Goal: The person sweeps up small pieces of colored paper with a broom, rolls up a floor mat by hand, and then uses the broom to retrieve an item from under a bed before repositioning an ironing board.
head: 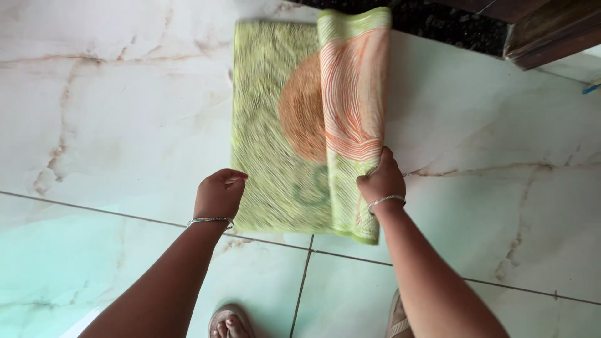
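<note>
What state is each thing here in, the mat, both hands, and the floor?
Mat: lying on the floor, right side folded over leftward, blurred.
Left hand: closed at the mat's near left edge.
Right hand: gripping the folded flap.
Floor: glossy marble tiles, veined.
Sandalled foot: standing on the tile.

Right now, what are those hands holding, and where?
The right hand grips the green-and-orange mat by its folded-over right edge; the left hand rests at its left edge.

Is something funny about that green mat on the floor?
Yes. The green and orange mat is not lying flat: its right side is folded over, paler underside showing, held by the right hand. The left hand grips its near edge. No tear or spill shows.
</note>
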